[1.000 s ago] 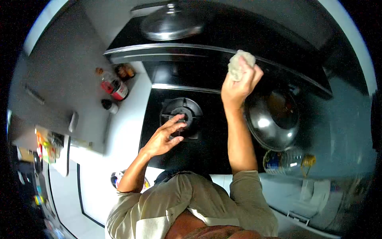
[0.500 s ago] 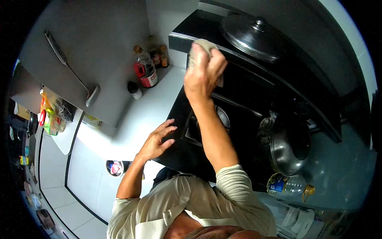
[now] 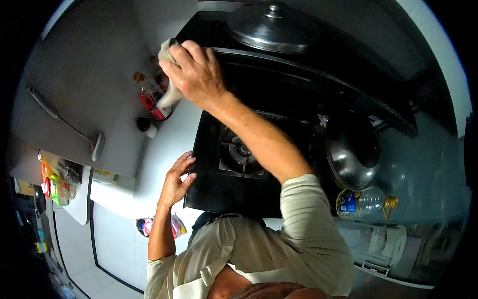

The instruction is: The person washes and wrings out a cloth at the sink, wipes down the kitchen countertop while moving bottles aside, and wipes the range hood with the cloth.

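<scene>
A pale cloth (image 3: 172, 94) is bunched under the fingers of my right hand (image 3: 195, 74), which is closed on it at the left corner of the black range hood (image 3: 239, 56). Part of the cloth hangs down in front of the bottles. My left hand (image 3: 175, 180) rests with its fingers apart by the left edge of the black stove (image 3: 199, 192), holding nothing. Between my arms a gas burner (image 3: 242, 152) shows, partly covered by my right forearm. A metal lid (image 3: 274, 32) with a knob lies on top of the hood.
A red-labelled bottle (image 3: 154, 104) and a small dark-capped jar (image 3: 147, 127) stand on the white counter (image 3: 167, 142). To the right are a wok (image 3: 352, 154) and an oil bottle (image 3: 366, 203). A ladle (image 3: 74, 127) hangs on the left wall.
My right hand has moved left with the cloth, from the hood's front edge to its left corner. My left hand has shifted slightly left, and the view has turned a little.
</scene>
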The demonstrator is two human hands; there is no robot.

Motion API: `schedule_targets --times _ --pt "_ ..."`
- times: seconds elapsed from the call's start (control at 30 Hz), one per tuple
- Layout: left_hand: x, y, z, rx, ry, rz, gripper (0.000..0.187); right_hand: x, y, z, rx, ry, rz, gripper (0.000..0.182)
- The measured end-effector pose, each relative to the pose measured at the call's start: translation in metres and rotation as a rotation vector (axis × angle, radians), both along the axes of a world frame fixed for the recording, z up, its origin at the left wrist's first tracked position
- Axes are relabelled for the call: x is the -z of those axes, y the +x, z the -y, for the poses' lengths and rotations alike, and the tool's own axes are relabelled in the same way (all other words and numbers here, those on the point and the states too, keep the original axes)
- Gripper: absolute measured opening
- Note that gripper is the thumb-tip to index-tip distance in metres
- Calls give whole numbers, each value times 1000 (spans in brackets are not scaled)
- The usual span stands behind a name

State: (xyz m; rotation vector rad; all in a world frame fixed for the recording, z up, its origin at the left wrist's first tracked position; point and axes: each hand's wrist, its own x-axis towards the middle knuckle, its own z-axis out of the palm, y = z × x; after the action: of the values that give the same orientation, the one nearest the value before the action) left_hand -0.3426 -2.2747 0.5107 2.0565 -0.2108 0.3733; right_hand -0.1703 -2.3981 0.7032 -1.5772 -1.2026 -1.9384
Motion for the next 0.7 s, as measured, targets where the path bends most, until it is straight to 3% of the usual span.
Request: schedule_targets --times 0.13,0.23,0.4,0.5,0.6,0.67,0.7 --pt "-8 22 26 84 86 41 44 20 17 66 164 -39 110 24" --pt "-14 29 47 132 168 50 41 33 9 121 224 -53 59 21" --pt "-20 41 79 200 243 -6 46 49 -4 233 352 -11 -53 30" --pt "-11 44 82 212 237 13 46 59 -12 296 382 133 -145 20" --pt "-10 42 83 241 197 -61 46 70 -27 362 488 258 -113 29" --pt "-8 43 80 252 183 -58 45 72 -33 369 534 669 -194 35" --pt "-8 44 76 227 233 2 44 71 -30 371 543 500 -228 43"
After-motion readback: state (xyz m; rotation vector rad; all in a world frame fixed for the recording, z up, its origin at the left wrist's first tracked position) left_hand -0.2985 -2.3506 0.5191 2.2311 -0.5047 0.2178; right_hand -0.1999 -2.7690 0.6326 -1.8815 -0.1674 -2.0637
